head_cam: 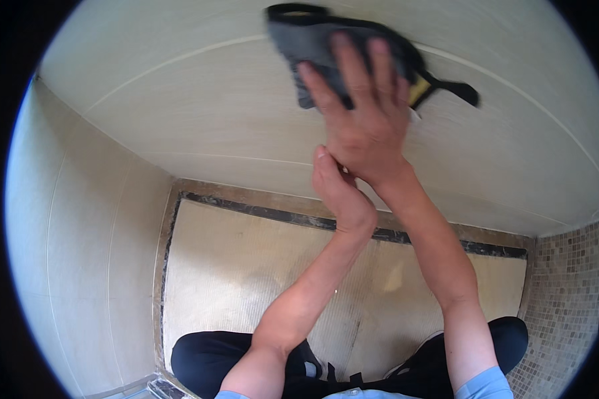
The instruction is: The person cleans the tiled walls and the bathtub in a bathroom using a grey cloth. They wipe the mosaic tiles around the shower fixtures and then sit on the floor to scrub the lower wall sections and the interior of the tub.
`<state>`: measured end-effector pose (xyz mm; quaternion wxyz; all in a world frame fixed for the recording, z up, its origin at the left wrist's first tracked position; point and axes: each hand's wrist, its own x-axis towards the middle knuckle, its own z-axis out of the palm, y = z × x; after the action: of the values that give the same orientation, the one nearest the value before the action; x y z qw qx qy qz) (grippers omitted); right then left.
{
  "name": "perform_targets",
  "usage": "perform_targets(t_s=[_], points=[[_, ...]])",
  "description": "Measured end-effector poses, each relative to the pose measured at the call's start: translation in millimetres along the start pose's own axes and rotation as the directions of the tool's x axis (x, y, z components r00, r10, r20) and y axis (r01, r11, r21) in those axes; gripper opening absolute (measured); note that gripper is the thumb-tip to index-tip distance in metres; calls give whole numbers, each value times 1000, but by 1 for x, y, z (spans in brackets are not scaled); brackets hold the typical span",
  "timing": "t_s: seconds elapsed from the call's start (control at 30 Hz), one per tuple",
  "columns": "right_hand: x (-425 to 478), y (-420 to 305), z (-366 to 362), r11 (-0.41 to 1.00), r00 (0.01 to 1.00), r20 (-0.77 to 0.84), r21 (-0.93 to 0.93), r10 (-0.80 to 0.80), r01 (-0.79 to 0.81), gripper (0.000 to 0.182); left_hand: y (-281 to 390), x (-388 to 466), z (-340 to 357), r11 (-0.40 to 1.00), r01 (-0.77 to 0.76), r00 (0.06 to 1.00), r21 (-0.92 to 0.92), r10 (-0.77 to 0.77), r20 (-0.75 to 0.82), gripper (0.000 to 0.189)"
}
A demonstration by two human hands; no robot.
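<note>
My right hand [367, 109] lies with spread fingers on a grey cloth [307, 42] and presses it against the pale tiled wall [219, 114]. Black edging runs round the cloth, a yellow patch shows near its right side, and a black strip trails off to the right. Both cloth and fingers are blurred. Just below, my left hand [344, 194] is curled beside the right wrist, its thumb upward. The right hand partly covers its fingers, so whether it holds anything is hidden.
Ribbed cardboard-like sheeting [259, 259] covers the floor, bordered by a dark strip [279, 215]. A tiled side wall [80, 209] rises at left, small mosaic tiles [564, 279] at right. My bent knees [209, 354] are close below. A metal-edged frame [164, 389] sits at lower left.
</note>
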<state>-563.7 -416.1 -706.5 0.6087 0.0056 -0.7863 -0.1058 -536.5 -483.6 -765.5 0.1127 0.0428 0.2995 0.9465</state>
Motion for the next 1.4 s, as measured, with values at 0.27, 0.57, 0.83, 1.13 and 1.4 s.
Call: perform_targets(t_s=[0.27, 0.57, 0.83, 1.13, 1.4], points=[[22, -91, 73, 890, 934, 235, 432, -269, 148, 45, -46, 31, -110, 953, 301, 940, -38, -303, -160, 23], [-96, -48, 26, 948, 852, 497, 317, -166, 0, 38, -19, 50, -150, 888, 106, 964, 448, 19, -266, 30], [-47, -6, -5, 998, 999, 37, 48, 32, -34, 35, 13, 27, -37, 677, -493, 870, 546, 384, 309, 28], [-133, 5, -13, 921, 900, 427, 378, -90, -88, 32, -57, 8, -94, 706, -348, 938, 617, 258, 233, 32], [-193, 72, -89, 993, 927, 373, 116, -48, 5, 26, -110, -57, -47, 606, -110, 973, 788, -95, 210, 22]])
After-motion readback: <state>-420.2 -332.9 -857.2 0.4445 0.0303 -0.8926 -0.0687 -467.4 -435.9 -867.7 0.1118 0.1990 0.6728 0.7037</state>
